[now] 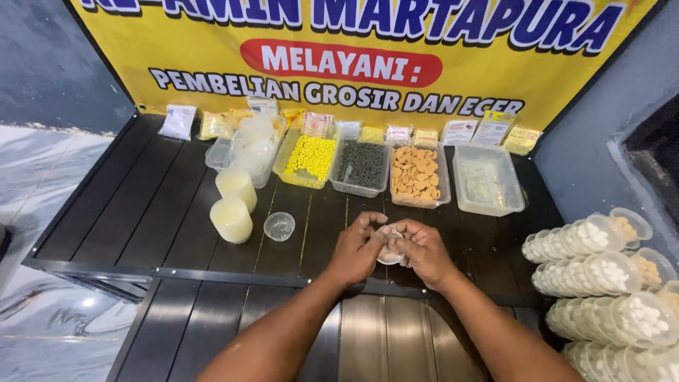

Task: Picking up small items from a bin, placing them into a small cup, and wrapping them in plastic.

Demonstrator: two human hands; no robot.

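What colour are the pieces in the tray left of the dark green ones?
Bright yellow pieces, seen clearly in the head view.

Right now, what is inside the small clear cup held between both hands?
The cup sits clasped between the left hand and right hand. A pale tan filling shows near its rim; the fingers cover the rest, so pieces cannot be told.

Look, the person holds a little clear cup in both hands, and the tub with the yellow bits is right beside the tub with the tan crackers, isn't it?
Not quite. Both hands, left hand and right hand, do hold the small clear cup, but the head view shows the tub of dark green pieces between the tub of yellow bits and the tub of tan crackers.
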